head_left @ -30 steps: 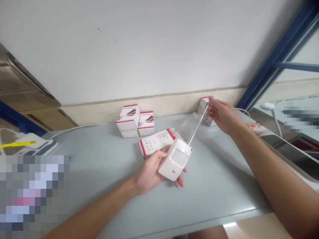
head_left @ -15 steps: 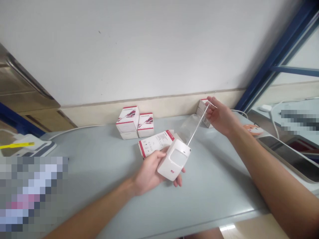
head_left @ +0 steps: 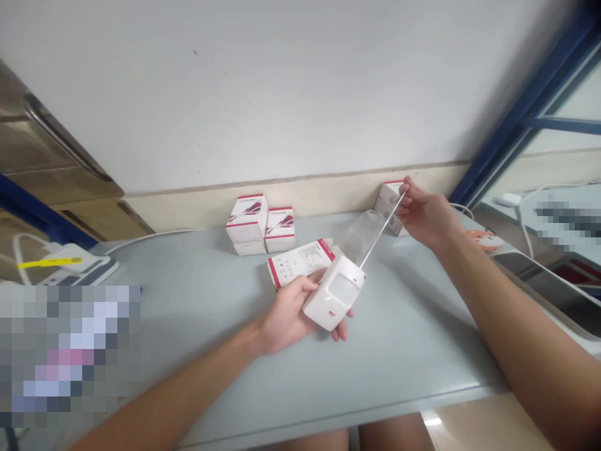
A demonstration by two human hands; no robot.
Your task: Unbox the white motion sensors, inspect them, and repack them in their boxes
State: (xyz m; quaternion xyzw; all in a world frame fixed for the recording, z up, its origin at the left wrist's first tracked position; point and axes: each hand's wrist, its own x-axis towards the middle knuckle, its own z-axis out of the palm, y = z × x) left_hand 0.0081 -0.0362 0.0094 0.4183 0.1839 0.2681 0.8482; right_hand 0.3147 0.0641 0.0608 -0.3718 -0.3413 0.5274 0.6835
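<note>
Leftmost, on the grey desk [head_left: 188,294], see a white adapter-like block [head_left: 84,270] with a yellow strip [head_left: 49,262] across it. Moving right, find small red-and-white boxes [head_left: 246,219] near the wall, two stacked and another just beside. Closer in, see a larger carton [head_left: 300,263] lying flat, partly hidden by the left hand [head_left: 286,316]. With that hand, gripping the white detector [head_left: 334,297] above the desk, tilted, thumb along its left side, fingers wrapped behind, tips showing past the right edge. Beyond it, note a clear plastic bag [head_left: 359,228]. From the detector's upper edge, follow a thin straight rod [head_left: 382,230], antenna-like, up to the right hand [head_left: 425,216]. There, pinching the rod's far end between thumb and forefinger, other fingers curled. Compared with half a second ago, see a closer pinch farther out, with no tip now protruding past the fingers. Judge as rod controlled at both ends, detector steadied for work on it. Cannot tell any change in rod length. Rightmost, note an orange-and-white item [head_left: 486,240].
</note>
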